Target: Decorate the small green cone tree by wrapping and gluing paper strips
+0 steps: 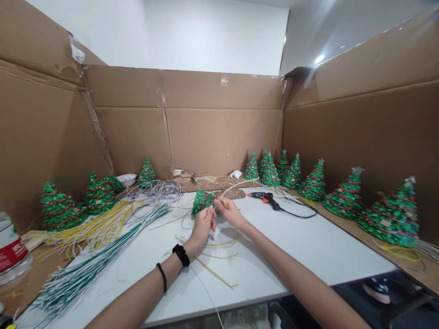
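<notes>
A small green Christmas tree ornament (201, 199) with red trim lies tipped over above the middle of the white table (274, 246). My left hand (203, 225) has its fingers closed around the near end of the tree. Close beside it, my right hand (230, 212) pinches a pale yellow strand (236, 184), which curves up and away to the right. The exact contact point is hidden by my fingers. Under my wrists, loose cream and yellow strands (216, 273) are scattered on the tabletop.
A hot glue gun (270, 200) with a black cord lies to the right. Several finished trees (346, 194) line the right side, others (61, 208) the left. Green-white strands (92, 269) and yellow strands (99, 224) spread at left. Cardboard walls (222, 123) enclose the table; a bottle (12, 251) stands left.
</notes>
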`<action>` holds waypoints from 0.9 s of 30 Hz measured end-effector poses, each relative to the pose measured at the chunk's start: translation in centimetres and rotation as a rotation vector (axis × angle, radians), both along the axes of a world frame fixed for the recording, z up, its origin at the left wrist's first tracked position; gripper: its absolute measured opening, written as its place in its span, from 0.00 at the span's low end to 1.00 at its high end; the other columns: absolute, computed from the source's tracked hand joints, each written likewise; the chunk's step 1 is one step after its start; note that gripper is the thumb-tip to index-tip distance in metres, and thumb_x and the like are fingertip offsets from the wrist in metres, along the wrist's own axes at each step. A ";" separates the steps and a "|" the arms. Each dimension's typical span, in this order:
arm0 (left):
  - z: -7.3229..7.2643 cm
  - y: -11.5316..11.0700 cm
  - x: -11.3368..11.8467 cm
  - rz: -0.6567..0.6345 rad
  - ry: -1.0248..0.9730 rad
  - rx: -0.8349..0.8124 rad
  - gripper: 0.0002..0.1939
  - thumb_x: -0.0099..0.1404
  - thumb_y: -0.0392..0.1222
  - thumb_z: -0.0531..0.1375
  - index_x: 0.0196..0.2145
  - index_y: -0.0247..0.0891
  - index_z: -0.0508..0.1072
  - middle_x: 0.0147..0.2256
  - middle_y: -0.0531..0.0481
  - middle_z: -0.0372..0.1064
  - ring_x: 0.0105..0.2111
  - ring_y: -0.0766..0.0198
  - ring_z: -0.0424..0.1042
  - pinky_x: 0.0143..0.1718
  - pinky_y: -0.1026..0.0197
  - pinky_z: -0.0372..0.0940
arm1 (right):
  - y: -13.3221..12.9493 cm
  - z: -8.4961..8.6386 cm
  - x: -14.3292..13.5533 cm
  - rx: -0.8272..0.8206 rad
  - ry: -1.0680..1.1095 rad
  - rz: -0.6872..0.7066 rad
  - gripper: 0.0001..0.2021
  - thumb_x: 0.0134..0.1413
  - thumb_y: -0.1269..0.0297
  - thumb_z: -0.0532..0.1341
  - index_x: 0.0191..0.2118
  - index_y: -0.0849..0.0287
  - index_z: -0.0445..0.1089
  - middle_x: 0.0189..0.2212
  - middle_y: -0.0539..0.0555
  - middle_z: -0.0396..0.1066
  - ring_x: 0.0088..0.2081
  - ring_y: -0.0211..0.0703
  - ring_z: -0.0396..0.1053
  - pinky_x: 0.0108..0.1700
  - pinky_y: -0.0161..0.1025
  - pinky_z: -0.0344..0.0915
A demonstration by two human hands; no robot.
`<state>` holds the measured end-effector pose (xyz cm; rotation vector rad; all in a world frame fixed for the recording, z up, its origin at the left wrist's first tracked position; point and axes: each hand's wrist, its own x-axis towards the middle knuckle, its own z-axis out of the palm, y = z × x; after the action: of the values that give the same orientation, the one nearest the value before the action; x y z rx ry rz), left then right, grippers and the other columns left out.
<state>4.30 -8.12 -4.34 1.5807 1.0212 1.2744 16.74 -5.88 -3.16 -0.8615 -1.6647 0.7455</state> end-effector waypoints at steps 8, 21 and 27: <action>0.5 0.0 -0.5 0.013 0.008 0.080 0.16 0.61 0.54 0.52 0.27 0.39 0.63 0.15 0.58 0.59 0.15 0.70 0.56 0.18 0.68 0.50 | -0.1 0.4 0.0 -0.044 0.052 -0.026 0.29 0.48 0.34 0.51 0.16 0.57 0.56 0.13 0.45 0.52 0.18 0.33 0.50 0.22 0.34 0.51; 1.5 0.3 -1.4 0.100 0.164 0.198 0.13 0.64 0.49 0.49 0.28 0.40 0.64 0.16 0.58 0.60 0.18 0.68 0.59 0.23 0.66 0.53 | -0.9 1.7 1.6 0.392 -0.140 -0.374 0.14 0.61 0.57 0.48 0.33 0.58 0.67 0.31 0.55 0.69 0.35 0.44 0.63 0.38 0.38 0.58; 2.0 0.1 -1.7 0.081 0.320 0.263 0.14 0.65 0.49 0.50 0.27 0.40 0.66 0.17 0.58 0.62 0.20 0.66 0.61 0.26 0.65 0.53 | -1.0 1.3 1.4 0.294 -0.543 -0.205 0.11 0.60 0.66 0.49 0.34 0.57 0.68 0.31 0.54 0.71 0.32 0.43 0.65 0.34 0.36 0.56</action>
<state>2.61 -8.06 -2.30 2.0102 1.1589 1.2763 18.17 -6.87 -1.82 -1.0588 -2.0530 0.1144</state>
